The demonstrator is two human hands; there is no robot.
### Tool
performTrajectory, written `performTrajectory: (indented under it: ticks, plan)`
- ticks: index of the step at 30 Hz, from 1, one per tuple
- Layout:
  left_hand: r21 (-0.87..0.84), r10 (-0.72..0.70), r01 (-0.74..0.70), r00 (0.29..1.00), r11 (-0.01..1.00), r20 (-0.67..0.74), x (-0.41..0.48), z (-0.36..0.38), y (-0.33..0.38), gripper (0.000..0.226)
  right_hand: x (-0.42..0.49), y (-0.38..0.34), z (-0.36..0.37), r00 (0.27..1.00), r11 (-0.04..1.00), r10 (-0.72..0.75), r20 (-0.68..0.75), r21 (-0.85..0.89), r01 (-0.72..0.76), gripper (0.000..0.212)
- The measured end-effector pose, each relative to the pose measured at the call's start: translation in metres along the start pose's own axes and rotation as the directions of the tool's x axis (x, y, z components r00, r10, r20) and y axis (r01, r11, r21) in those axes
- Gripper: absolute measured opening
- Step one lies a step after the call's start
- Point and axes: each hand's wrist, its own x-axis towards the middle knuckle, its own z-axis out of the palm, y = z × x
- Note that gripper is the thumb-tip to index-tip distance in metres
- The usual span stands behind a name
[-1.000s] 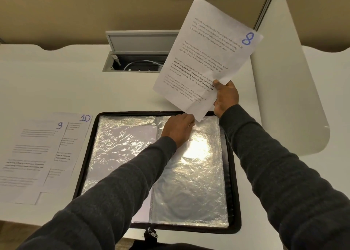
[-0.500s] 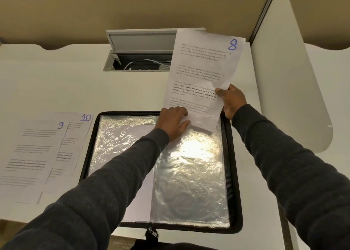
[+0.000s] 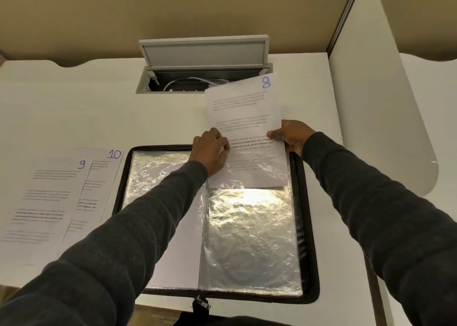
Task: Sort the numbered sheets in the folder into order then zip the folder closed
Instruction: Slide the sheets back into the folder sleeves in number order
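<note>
On the white desk [image 3: 74, 108] in front of you, seen from your head camera, the zip folder [image 3: 306, 227] lies open with its crinkled clear sleeves up. Your right hand [image 3: 293, 135] pinches the right edge of sheet 8 [image 3: 244, 110] between thumb and fingers, its lower end already under the plastic of the right-hand sleeve [image 3: 252, 239]. Your left hand [image 3: 210, 150] rests with curled fingers at that sleeve's top opening, touching the sheet's left edge. Sheets 9 [image 3: 47, 197] and 10 [image 3: 103, 175] lie overlapped just left of the folder.
</note>
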Motion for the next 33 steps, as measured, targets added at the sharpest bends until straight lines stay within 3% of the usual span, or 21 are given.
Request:
performTrajectory:
  ticks: [2, 9, 11, 14, 16, 18, 20, 25, 29, 33]
  plan:
    - [-0.006, 0.000, 0.000, 1.000, 1.000, -0.002, 0.000, 0.000, 0.002, 0.014, -0.004, -0.002, 0.004, 1.000, 0.990, -0.014, 0.007, -0.140, 0.014, 0.030]
    - [-0.075, 0.004, -0.003, 1.000, 0.997, 0.003, 0.021, -0.003, 0.019, 0.038, -0.013, 0.009, 0.013, 0.999, 0.944, -0.033, 0.003, -0.329, 0.032, 0.034]
    - [-0.061, -0.042, 0.045, 0.998, 0.997, 0.045, 0.039, -0.004, 0.023, 0.053, -0.015, 0.020, 0.014, 1.000, 0.959, -0.024, -0.017, -0.281, 0.018, 0.044]
    - [-0.005, -0.087, 0.089, 0.982, 0.996, 0.171, 0.075, -0.006, 0.031, 0.073, -0.017, 0.044, 0.014, 0.996, 0.987, -0.043, -0.076, -0.155, 0.031, 0.079]
    - [0.016, -0.102, 0.101, 0.968, 0.995, 0.231, 0.101, -0.008, 0.039, 0.078, -0.029, 0.051, 0.017, 0.991, 0.996, -0.065, -0.114, -0.074, 0.057, 0.066]
    - [0.009, -0.121, 0.123, 0.951, 0.992, 0.284, 0.126, -0.008, 0.048, 0.078, -0.040, 0.060, 0.021, 0.990, 0.998, -0.063, -0.130, 0.006, 0.064, 0.040]
    - [0.002, -0.144, 0.153, 0.926, 0.988, 0.348, 0.146, -0.005, 0.055, 0.076, -0.045, 0.072, 0.023, 0.991, 0.996, -0.024, -0.129, 0.078, 0.034, 0.036]
    - [0.040, -0.152, 0.149, 0.892, 0.988, 0.426, 0.166, 0.003, 0.055, 0.066, -0.052, 0.097, 0.021, 0.995, 0.995, 0.037, -0.091, 0.096, -0.028, 0.044]
    - [-0.010, -0.113, 0.126, 0.919, 0.992, 0.378, 0.167, -0.002, 0.047, 0.033, -0.047, 0.107, 0.017, 0.995, 0.997, 0.039, -0.097, 0.064, -0.033, 0.090]
    - [-0.077, -0.040, 0.086, 0.882, 0.993, 0.470, 0.157, -0.013, 0.044, 0.026, -0.047, 0.103, 0.016, 0.994, 0.996, 0.049, -0.102, 0.082, -0.040, 0.076]
